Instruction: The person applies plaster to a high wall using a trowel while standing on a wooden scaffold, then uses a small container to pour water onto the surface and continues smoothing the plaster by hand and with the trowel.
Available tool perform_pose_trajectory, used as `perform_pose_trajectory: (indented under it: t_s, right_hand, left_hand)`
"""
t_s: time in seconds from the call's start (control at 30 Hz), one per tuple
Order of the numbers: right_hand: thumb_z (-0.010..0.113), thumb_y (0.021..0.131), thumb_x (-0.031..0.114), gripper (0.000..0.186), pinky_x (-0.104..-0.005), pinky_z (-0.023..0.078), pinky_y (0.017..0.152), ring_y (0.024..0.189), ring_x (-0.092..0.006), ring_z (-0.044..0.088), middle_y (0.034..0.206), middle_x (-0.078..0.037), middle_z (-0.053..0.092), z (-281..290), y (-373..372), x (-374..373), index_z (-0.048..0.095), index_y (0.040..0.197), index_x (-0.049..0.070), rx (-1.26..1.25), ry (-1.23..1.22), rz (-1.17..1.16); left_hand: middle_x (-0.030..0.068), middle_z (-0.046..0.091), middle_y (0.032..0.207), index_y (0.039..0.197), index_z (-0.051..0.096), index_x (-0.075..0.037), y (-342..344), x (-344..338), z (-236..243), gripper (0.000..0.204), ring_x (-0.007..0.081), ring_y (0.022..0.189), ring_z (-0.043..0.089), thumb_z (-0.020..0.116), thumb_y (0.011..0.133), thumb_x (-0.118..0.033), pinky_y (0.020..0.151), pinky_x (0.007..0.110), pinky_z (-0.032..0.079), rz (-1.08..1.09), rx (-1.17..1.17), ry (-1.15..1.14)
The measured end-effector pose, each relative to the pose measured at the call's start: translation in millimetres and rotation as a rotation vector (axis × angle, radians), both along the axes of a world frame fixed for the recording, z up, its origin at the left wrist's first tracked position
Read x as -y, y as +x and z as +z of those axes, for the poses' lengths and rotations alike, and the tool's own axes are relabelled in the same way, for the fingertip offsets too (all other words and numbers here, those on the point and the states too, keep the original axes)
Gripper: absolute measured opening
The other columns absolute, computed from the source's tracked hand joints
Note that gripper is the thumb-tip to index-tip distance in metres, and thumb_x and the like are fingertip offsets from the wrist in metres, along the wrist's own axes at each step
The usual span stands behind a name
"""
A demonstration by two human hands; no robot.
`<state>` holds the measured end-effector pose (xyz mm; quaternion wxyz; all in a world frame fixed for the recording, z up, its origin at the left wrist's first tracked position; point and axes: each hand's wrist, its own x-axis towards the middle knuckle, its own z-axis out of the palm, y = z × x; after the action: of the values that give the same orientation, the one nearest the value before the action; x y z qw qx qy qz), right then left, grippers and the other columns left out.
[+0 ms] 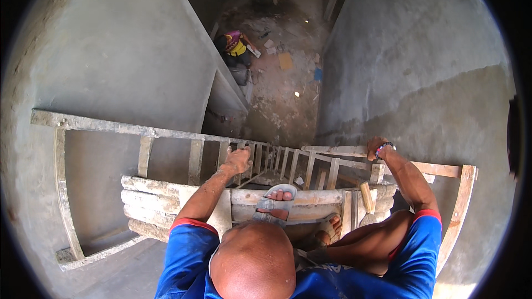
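My left hand (238,160) is closed round the side rail of a cement-stained wooden ladder (105,124) on the left. My right hand (378,148), with a beaded bracelet at the wrist, grips the rail of a second wooden ladder (338,150) on the right. Both ladders drop steeply away toward the floor, close together at the bottom. Across them lies a platform of round poles (149,202) and boards. On it rest my sandalled feet, one in a grey sandal (272,204), with my knees bent.
Far below, another person (235,44) in a purple and yellow top bends over beside a wall edge. Tan board (285,61), a blue scrap (317,74) and debris lie on the floor (282,108). Plastered walls (122,50) rise on both sides; the right wall (421,39) has a darker, damp-looking patch.
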<state>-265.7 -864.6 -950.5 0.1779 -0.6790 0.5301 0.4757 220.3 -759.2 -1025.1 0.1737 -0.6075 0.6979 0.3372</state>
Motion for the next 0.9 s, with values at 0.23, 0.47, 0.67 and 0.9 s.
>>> perform_pose_trajectory:
  t_s: [0.23,0.47,0.67,0.9]
  right_hand:
    - [0.068,0.056,0.019,0.046,-0.0409,0.055,0.082,0.100,-0.0315,0.065,0.101,-0.014,0.069,-4,4,-3,0.071,0.100,0.009,-0.031,-0.008,0.061]
    - [0.068,0.058,0.020,0.045,-0.0417,0.054,0.084,0.101,-0.0313,0.065,0.102,-0.013,0.069,-10,1,-3,0.071,0.102,0.009,-0.045,0.035,0.097]
    - [0.068,0.059,0.020,0.044,-0.0414,0.054,0.084,0.102,-0.0311,0.065,0.103,-0.014,0.069,-10,0,-7,0.071,0.101,0.009,-0.012,0.032,0.081]
    - [0.070,0.058,0.019,0.044,-0.0416,0.054,0.084,0.101,-0.0316,0.065,0.103,-0.015,0.069,-8,3,-8,0.071,0.100,0.008,-0.002,0.000,0.059]
  left_hand:
    - [0.0243,0.063,0.111,0.102,0.065,0.000,-12,-5,-40,0.024,0.0386,0.108,0.059,0.057,0.087,-0.018,0.096,0.050,0.044,0.063,-0.101,0.135]
    - [0.0211,0.061,0.117,0.110,0.062,-0.003,-24,-14,-71,0.027,0.0375,0.114,0.056,0.050,0.089,-0.014,0.095,0.049,0.046,0.005,-0.103,0.172]
    - [0.0180,0.060,0.121,0.117,0.060,-0.007,-24,-24,-87,0.031,0.0366,0.116,0.055,0.049,0.089,-0.014,0.096,0.048,0.046,-0.033,-0.135,0.206]
    - [0.0194,0.056,0.128,0.135,0.048,-0.007,-20,-10,-93,0.051,0.0359,0.119,0.053,0.056,0.088,-0.025,0.101,0.045,0.043,-0.068,-0.126,0.179]
